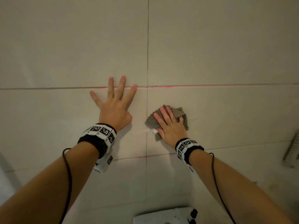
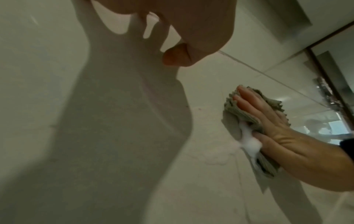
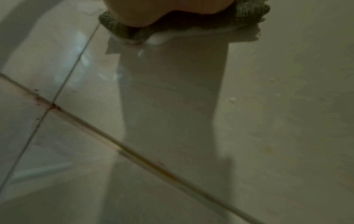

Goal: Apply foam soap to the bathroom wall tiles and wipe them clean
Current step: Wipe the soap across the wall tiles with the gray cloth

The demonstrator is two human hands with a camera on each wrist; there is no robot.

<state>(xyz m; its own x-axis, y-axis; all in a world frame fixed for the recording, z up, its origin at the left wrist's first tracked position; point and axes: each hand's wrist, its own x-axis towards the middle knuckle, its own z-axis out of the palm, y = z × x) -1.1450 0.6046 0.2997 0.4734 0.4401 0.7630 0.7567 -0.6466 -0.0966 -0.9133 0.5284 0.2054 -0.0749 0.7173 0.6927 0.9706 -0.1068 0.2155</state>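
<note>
Large beige wall tiles (image 1: 210, 46) fill the head view, split by dark grout lines. My left hand (image 1: 114, 102) lies flat on the wall with fingers spread, holding nothing. To its right, my right hand (image 1: 169, 125) presses a crumpled grey cloth (image 1: 178, 113) flat against a tile with straight fingers. White foam (image 1: 154, 130) bulges out at the cloth's lower left edge by the thumb. In the left wrist view the cloth (image 2: 231, 115) and foam (image 2: 250, 144) show beside the right hand (image 2: 272, 128). The right wrist view shows the cloth (image 3: 118, 25) with foam (image 3: 159, 38) under the palm.
A white fixture (image 1: 163, 215) with dark knobs sits at the bottom edge below the hands. A ribbed metal object (image 1: 292, 149) hangs at the right edge. A dark frame and mirror-like surface (image 2: 329, 84) lie to the right of the wall in the left wrist view.
</note>
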